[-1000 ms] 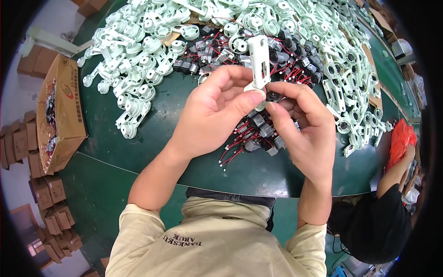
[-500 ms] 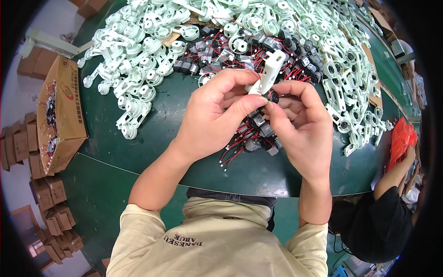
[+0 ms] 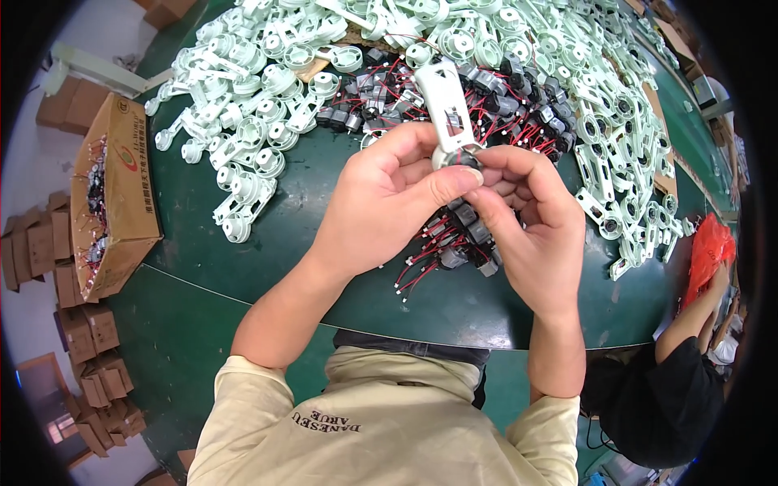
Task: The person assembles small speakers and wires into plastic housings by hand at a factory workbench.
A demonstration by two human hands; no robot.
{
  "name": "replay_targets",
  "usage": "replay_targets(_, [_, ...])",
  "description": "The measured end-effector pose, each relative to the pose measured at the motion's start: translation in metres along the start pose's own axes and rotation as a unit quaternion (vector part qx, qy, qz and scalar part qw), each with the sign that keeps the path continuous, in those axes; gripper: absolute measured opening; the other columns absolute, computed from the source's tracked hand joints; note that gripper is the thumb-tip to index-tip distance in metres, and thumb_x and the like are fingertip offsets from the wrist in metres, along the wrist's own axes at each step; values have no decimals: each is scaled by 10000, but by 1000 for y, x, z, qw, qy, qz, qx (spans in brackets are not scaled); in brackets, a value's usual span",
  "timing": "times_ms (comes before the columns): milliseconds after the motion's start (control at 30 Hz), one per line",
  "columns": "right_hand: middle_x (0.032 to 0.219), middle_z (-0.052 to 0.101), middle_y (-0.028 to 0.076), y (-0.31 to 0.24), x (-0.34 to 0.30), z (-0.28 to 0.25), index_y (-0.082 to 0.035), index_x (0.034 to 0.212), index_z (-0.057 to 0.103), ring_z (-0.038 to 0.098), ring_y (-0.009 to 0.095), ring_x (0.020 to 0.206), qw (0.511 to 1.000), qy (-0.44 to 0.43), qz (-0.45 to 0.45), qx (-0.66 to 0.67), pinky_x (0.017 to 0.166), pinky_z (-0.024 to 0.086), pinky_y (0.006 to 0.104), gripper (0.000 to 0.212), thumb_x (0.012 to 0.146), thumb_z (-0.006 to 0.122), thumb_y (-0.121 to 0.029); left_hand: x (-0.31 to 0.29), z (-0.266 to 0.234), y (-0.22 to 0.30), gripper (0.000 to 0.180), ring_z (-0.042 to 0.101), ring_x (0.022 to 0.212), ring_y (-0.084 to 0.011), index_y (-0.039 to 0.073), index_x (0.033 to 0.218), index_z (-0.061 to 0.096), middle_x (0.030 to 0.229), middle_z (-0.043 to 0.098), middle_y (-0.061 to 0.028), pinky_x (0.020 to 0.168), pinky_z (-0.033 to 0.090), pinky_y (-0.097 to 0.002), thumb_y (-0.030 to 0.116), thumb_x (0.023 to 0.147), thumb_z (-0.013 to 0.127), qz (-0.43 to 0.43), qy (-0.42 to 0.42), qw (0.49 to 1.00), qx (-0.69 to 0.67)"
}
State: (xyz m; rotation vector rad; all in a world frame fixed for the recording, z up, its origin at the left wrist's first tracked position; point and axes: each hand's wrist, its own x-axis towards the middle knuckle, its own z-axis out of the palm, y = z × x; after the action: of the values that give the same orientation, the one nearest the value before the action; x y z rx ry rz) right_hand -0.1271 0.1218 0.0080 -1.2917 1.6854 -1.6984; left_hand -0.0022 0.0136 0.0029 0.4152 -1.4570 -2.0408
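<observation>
A pale mint plastic housing (image 3: 442,89), long and slotted, stands up between my hands over the table. In its round lower end sits a small dark motor (image 3: 464,159), a bit of red wire showing beside it. My left hand (image 3: 365,206) is closed round that lower end, thumb across the front. From the other side my right hand (image 3: 539,231) pinches the same end at the motor, thumb and forefinger touching it; its other fingers are curled. Below my hands lies a small heap of grey and black motors (image 3: 463,235) with red wires.
More wired motors (image 3: 519,105) are heaped beyond my hands. Piles of mint housings (image 3: 243,121) spread along the far side and right of the green table (image 3: 324,312). A carton (image 3: 130,186) of wired parts stands left. At right, another person's arm (image 3: 698,312) reaches to a red bag (image 3: 709,251).
The housing has turned in my hands: its slotted face and long end now point away to the upper left, and the motor shows in its round end. Both hands stay closed in.
</observation>
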Motion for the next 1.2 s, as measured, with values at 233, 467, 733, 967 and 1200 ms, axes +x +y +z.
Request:
replay_targets(233, [915,652,67,2,6,-11,6,1068,628,605,118,753,997,50,-49,-46,641,479,240,192,880,592,25,2,-7,-3,388,585,1095,-207,-6,1278,478,1176,596,-109,954,487,-351,16,908,591,-27,-43,998,-33])
replay_targets(467, [861,654,76,10,3,-4,-7,1035,650,607,136,699,998,32,-30,-34,622,476,250,168,873,603,-1,1,-7,1,447,645,973,-221,-3,1328,367,1119,606,-142,857,550,-336,10,925,559,-69,-46,996,-18])
replay_targets(733, [851,647,62,5,3,1,10,1046,618,595,82,698,1000,9,-6,19,608,467,225,173,873,615,5,0,-6,-2,381,635,872,-155,-7,1280,374,1039,627,-106,784,531,-291,31,942,546,-54,-52,997,-15])
replay_targets(967, [863,633,28,6,1,-2,7,1063,605,560,50,712,997,18,32,64,614,452,204,177,887,612,-4,2,-1,0,362,641,907,-167,2,1282,395,1065,627,-111,817,540,-307,45,951,534,-74,-57,995,-25])
replay_targets(1200, [916,621,45,-3,7,-4,14,1106,565,574,80,774,973,34,152,169,689,516,223,200,938,574,-94,-4,11,-5,375,616,1083,-263,-12,1318,377,1204,591,-205,911,542,-379,2,961,489,-64,-39,997,9])
